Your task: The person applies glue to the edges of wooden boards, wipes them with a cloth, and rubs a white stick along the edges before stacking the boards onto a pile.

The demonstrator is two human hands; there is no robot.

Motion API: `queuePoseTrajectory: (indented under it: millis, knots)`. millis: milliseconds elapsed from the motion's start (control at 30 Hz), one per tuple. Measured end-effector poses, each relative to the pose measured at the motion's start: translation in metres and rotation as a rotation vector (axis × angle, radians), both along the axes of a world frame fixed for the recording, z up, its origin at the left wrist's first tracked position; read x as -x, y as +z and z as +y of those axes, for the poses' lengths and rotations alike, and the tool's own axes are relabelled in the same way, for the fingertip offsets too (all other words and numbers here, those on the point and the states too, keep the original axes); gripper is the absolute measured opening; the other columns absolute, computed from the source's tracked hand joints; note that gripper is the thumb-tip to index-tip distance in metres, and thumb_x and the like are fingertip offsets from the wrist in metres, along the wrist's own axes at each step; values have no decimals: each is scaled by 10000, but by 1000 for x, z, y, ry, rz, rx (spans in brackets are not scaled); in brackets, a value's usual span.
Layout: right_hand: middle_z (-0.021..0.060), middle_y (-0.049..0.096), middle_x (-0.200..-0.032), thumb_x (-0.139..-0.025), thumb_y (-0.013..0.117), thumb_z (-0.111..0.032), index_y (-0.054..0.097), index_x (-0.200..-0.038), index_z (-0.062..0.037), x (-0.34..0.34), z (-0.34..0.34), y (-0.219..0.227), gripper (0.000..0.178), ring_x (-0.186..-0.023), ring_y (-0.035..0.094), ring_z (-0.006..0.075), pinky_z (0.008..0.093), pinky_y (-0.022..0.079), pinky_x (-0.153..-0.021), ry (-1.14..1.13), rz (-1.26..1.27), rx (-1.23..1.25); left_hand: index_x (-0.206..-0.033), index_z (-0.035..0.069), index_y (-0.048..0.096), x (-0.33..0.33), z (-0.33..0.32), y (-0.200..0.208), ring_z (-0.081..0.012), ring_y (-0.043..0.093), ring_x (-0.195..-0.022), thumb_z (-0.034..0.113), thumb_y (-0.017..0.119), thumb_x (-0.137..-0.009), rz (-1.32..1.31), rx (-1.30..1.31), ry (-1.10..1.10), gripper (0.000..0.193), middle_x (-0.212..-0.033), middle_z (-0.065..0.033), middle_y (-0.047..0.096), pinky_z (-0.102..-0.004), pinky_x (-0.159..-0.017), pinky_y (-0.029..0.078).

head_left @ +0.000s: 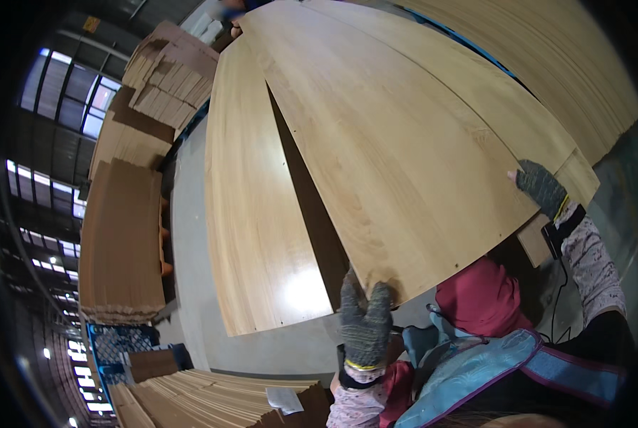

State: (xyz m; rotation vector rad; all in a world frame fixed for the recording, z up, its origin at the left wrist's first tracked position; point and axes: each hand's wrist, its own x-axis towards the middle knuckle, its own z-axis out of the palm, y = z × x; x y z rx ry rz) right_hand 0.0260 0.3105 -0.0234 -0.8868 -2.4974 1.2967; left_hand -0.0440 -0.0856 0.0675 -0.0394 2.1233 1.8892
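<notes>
A long light-wood panel (397,157) stretches away from me, slightly askew over other panels. My left hand (367,321), in a dark grey knitted glove, grips its near left corner. On the panel's right edge, near the other close corner, my right hand (542,187) holds on in a matching glove with bare fingertips; some of its fingers are hidden. To the left lies another light-wood panel (258,207), with a dark wedge-shaped gap between the two. Under the right side of the held panel, a further panel (579,175) sticks out.
At the far end, another person's hand (235,30) is by the panels. Stacks of brown cardboard (123,242) stand along the left. More boards (212,399) lie at the lower left, and a large stack of boards (547,57) rises at the far right. A black cable (563,285) hangs by my right arm.
</notes>
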Motion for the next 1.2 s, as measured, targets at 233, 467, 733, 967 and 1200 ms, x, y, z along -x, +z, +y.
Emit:
queuePoseTrajectory:
  millis: [233, 467, 733, 967, 1200]
  knots:
    - [143, 634, -883, -786, 693, -150, 514, -1158, -65, 1, 40, -13, 421, -845, 627, 275, 359, 490, -762, -243, 364, -98, -1290, -11, 423, -5, 75, -4, -155, 553, -968, 128, 562, -903, 268, -9, -100, 435, -1105, -107, 577, -267, -821, 452]
    - [148, 529, -1254, -706, 764, -149, 451, -1246, -38, -24, 2, -10, 634, -1185, 495, 304, 362, 404, -983, 51, 361, -275, -1284, -23, 418, 8, 72, -12, -128, 541, -749, 144, 555, -912, 483, 296, -138, 431, -946, -80, 605, -253, -637, 459]
    - [108, 479, -1327, -571, 832, -286, 384, -1341, -90, -8, -44, -18, 912, -1295, 360, 307, 440, 235, -1099, 458, 395, -416, -1360, -6, 334, 21, 65, -39, -294, 531, -1128, 236, 523, -929, 374, 487, -227, 530, -1257, -223, 504, -338, -914, 432]
    - [124, 392, -1404, -578, 831, -265, 373, -1303, -110, -13, -16, -29, 871, -1312, 340, 323, 447, 237, -1093, 479, 432, -586, -1390, 1, 286, 16, 85, -39, -303, 549, -1103, 281, 490, -943, 416, 327, -328, 565, -1252, -249, 504, -353, -877, 447]
    - [138, 401, -1399, -578, 844, -284, 365, -1312, -110, -9, -2, -31, 894, -1329, 326, 311, 445, 188, -1119, 512, 319, -523, -1434, 25, 157, 19, 96, -73, -358, 563, -1080, 318, 488, -940, 246, 347, -377, 663, -1211, -267, 528, -378, -863, 457]
